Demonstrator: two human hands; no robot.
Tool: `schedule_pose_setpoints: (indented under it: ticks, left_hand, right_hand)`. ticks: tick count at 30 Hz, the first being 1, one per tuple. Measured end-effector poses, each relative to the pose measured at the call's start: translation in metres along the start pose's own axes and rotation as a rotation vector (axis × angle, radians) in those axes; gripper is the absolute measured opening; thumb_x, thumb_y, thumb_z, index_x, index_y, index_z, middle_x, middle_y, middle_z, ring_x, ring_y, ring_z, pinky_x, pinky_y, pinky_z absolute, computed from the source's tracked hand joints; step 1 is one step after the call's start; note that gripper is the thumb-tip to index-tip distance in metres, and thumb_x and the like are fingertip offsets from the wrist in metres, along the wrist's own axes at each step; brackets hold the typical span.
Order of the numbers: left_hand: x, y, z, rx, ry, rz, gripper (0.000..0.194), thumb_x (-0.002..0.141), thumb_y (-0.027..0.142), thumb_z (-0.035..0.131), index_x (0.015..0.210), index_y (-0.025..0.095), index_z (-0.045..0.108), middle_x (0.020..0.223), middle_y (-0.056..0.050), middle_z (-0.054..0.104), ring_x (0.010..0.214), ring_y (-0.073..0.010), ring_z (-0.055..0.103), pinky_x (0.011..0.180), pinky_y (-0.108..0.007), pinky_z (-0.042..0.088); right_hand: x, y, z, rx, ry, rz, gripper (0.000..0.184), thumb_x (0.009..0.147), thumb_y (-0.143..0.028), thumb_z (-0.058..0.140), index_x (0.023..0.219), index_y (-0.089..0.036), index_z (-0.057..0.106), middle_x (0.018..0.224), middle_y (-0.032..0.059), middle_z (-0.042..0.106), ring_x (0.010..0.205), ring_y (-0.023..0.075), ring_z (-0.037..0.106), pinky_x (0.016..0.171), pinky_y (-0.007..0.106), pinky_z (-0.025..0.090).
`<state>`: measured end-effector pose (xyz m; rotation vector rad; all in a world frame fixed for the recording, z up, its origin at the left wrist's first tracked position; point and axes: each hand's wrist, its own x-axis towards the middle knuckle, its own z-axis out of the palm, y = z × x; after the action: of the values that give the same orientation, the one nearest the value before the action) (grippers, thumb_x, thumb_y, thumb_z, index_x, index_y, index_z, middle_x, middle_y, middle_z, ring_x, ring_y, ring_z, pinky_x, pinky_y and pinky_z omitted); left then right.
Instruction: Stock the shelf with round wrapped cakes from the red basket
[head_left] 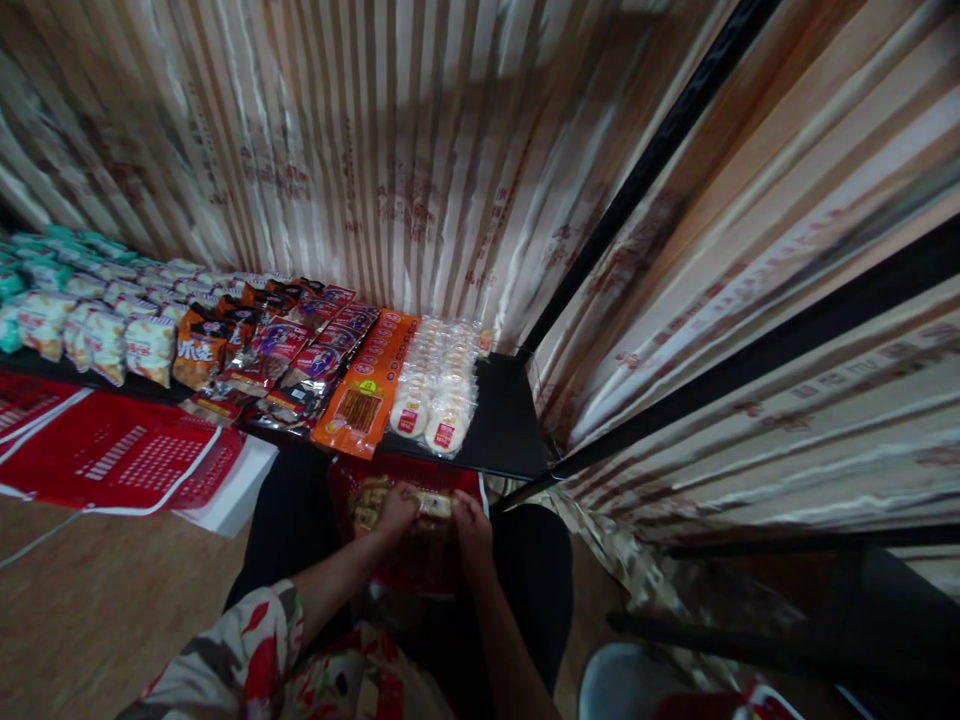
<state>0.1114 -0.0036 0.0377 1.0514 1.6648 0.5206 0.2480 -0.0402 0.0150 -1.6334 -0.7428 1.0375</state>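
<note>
A small pale wrapped snack (433,504) is pinched at its two ends between my hands. My left hand (400,508) is closed on its left end, and my right hand (471,522) grips the right end. Under them, across my lap, lies a red bag (420,580) with several yellowish wrapped pieces (367,497) showing at the left. The print on the wrapper is too dim and blurred to read.
Ahead stands a black shelf (508,410) bearing round white crackers (409,412) in clear wrap, an orange packet (367,385), dark red packets (322,355) and white snack bags (150,345). Black poles (637,180) cross a pleated curtain (420,150). A red banner (127,440) hangs left.
</note>
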Motion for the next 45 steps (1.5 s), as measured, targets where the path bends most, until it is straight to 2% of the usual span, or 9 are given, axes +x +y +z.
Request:
schedule_pose_setpoints:
  ticks: [6,10,15,20,27,34,38,42,45]
  left_hand:
    - [-0.005,0.012,0.006,-0.154,-0.034,-0.030,0.013,0.073,0.008,0.045,0.080,0.016,0.053,0.059,0.005,0.053,0.048,-0.0072,0.050,0.049,-0.017,0.041]
    - [-0.012,0.016,0.011,-0.405,-0.077,-0.018,0.012,0.070,0.007,0.045,0.075,0.017,0.047,0.060,0.006,0.050,0.046,-0.0062,0.048,0.047,-0.017,0.040]
    - [-0.025,0.026,0.013,-0.748,-0.176,0.108,0.014,0.061,0.016,0.062,0.069,0.017,0.051,0.063,0.004,0.053,0.062,-0.0084,0.055,0.062,-0.019,0.046]
    - [-0.036,0.045,0.016,-0.893,-0.202,0.135,0.033,0.052,0.038,0.074,0.057,0.016,0.051,0.063,0.002,0.054,0.068,-0.0113,0.056,0.069,-0.024,0.047]
    - [-0.047,0.060,0.021,-0.709,-0.188,0.200,0.035,0.051,0.043,0.075,0.061,0.015,0.057,0.069,-0.002,0.062,0.065,-0.0128,0.055,0.065,-0.024,0.042]
    - [-0.046,0.070,0.029,-0.778,-0.178,0.273,0.026,0.049,0.030,0.074,0.055,0.015,0.053,0.084,-0.003,0.063,0.076,-0.0142,0.059,0.074,-0.026,0.044]
    - [-0.038,0.073,0.035,-0.715,-0.164,0.347,0.018,0.055,0.025,0.068,0.060,0.016,0.052,0.079,-0.001,0.060,0.075,-0.0139,0.058,0.075,-0.027,0.045]
    - [-0.030,0.081,0.037,-0.522,-0.065,0.466,0.008,0.061,0.016,0.060,0.066,0.017,0.053,0.076,0.000,0.059,0.077,-0.0137,0.056,0.079,-0.028,0.044]
    - [-0.025,0.093,0.034,-0.307,0.002,0.568,0.008,0.066,0.013,0.056,0.072,0.017,0.057,0.090,-0.002,0.060,0.089,-0.0151,0.056,0.087,-0.030,0.041]
  right_hand:
    - [-0.004,-0.021,-0.014,0.085,-0.012,-0.021,0.047,0.059,-0.047,0.065,0.091,-0.013,0.069,0.085,0.0087,0.071,0.075,0.0210,0.064,0.067,0.031,0.052]
    - [-0.003,-0.033,-0.021,0.122,-0.028,0.010,0.046,0.058,-0.047,0.067,0.089,-0.013,0.068,0.080,0.0076,0.071,0.071,0.0200,0.064,0.066,0.031,0.051]
    - [0.001,-0.047,-0.033,0.096,-0.042,-0.117,0.036,0.062,-0.047,0.067,0.083,-0.017,0.070,0.094,0.0085,0.069,0.089,0.0221,0.062,0.082,0.035,0.048]
    - [0.000,-0.060,-0.044,0.009,0.002,-0.270,0.025,0.068,-0.042,0.063,0.077,-0.019,0.069,0.114,0.0095,0.061,0.107,0.0230,0.054,0.093,0.037,0.040]
    - [-0.004,-0.077,-0.051,0.144,-0.006,-0.226,0.026,0.069,-0.040,0.063,0.083,-0.019,0.067,0.121,0.0091,0.058,0.108,0.0225,0.053,0.091,0.035,0.041]
    - [0.001,-0.094,-0.043,0.277,-0.009,-0.130,0.038,0.066,-0.042,0.066,0.095,-0.018,0.063,0.101,0.0076,0.067,0.089,0.0201,0.062,0.079,0.033,0.049]
    - [0.013,-0.090,-0.042,0.255,0.015,-0.136,0.042,0.066,-0.041,0.065,0.100,-0.017,0.061,0.093,0.0068,0.069,0.081,0.0191,0.063,0.073,0.032,0.050]
    - [0.023,-0.083,-0.046,0.220,0.063,-0.189,0.044,0.067,-0.040,0.062,0.105,-0.017,0.060,0.104,0.0092,0.066,0.090,0.0196,0.062,0.078,0.033,0.050]
    - [0.029,-0.078,-0.049,0.141,0.068,-0.250,0.044,0.069,-0.041,0.060,0.106,-0.018,0.061,0.114,0.0108,0.061,0.096,0.0199,0.060,0.084,0.035,0.049]
